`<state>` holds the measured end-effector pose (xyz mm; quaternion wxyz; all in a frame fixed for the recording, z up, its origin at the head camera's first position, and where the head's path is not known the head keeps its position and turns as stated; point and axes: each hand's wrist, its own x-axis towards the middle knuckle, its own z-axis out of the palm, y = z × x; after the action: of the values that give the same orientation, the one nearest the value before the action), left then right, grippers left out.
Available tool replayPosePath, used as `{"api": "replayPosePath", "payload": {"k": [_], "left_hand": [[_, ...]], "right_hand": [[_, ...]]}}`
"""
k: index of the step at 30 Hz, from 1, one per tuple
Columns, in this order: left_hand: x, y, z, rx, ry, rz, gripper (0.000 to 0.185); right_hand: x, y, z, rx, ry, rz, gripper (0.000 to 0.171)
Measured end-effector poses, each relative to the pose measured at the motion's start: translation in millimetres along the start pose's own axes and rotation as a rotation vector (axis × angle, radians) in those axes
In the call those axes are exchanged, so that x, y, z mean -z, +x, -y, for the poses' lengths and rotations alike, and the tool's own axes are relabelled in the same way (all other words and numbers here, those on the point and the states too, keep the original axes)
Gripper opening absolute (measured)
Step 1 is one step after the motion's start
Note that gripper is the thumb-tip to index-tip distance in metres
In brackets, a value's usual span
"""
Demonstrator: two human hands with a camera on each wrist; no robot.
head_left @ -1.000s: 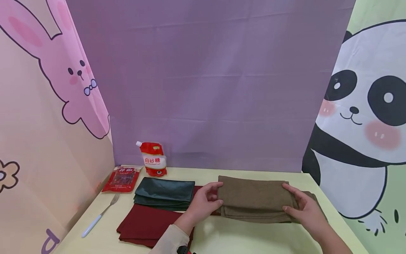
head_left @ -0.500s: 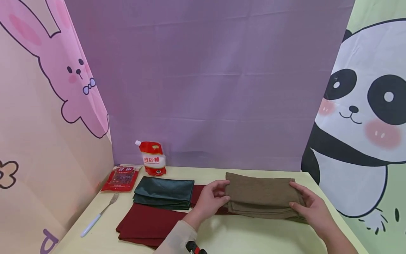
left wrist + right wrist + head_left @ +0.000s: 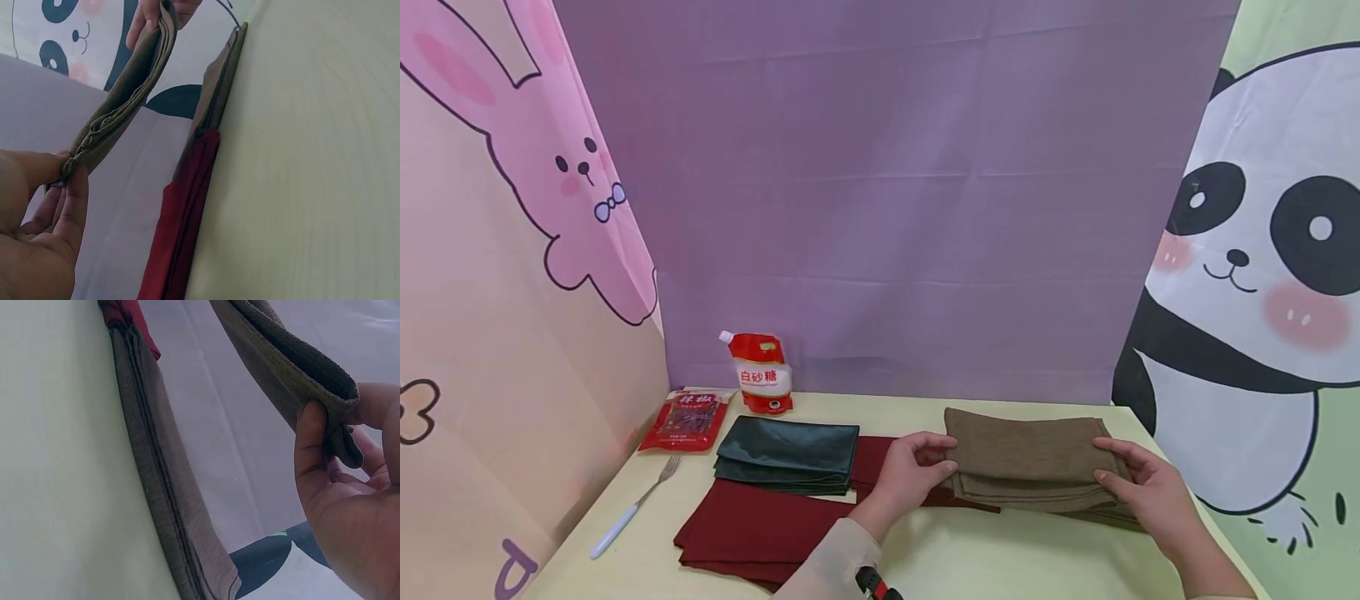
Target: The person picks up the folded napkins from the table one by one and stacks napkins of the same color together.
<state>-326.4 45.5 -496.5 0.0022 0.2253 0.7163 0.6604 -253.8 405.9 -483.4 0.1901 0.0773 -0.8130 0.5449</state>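
Observation:
Both hands hold a folded brown cloth (image 3: pixel 1022 450) up off the table, one at each short end. My left hand (image 3: pixel 908 475) pinches its left end between thumb and fingers. At the opposite end, my right hand (image 3: pixel 1153 493) grips the layers, thumb on the near side. In the left wrist view the held cloth sags slightly, its layered edges showing. Beneath it, a second folded brown cloth (image 3: pixel 162 469) lies on the table, mostly hidden in the head view. That lower cloth meets a folded dark red cloth (image 3: pixel 872 458), partly covered by my left hand.
A dark green folded cloth (image 3: pixel 790 454) lies left of the hands, with another dark red cloth (image 3: pixel 760 529) in front of it. Further left are a fork (image 3: pixel 636 508) and a red chili packet (image 3: pixel 687 422). A red-and-white sugar pouch (image 3: pixel 763 375) stands at the back.
Both hands have carried the brown cloth to the right. More of the dark red cloth behind the left hand shows now, and the lower brown cloth is more covered at its right end.

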Motion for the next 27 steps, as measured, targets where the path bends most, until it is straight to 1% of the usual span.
{"api": "replayPosePath", "payload": {"k": [4,13,17,21,27], "left_hand": [[-4.4,1.0,1.9,0.002,0.017,-0.002,0.032],[-15.5,0.5,1.3,-0.032,0.048,0.016,0.037],[-20.5,-0.2,-1.9,-0.045,0.034,0.018,0.037],[-25.4,0.2,-2.9,-0.038,0.015,0.014,0.037],[-33.7,1.4,1.3,-0.013,0.018,-0.008,0.036]], "right_hand": [[1,0,-4,-0.005,-0.019,-0.018,0.046],[3,-4,-16,-0.039,-0.048,-0.081,0.042],[4,-5,-19,-0.049,-0.061,-0.097,0.04],[6,-6,-22,-0.049,-0.062,-0.113,0.039],[9,-7,-27,-0.057,-0.06,-0.124,0.039]]}}
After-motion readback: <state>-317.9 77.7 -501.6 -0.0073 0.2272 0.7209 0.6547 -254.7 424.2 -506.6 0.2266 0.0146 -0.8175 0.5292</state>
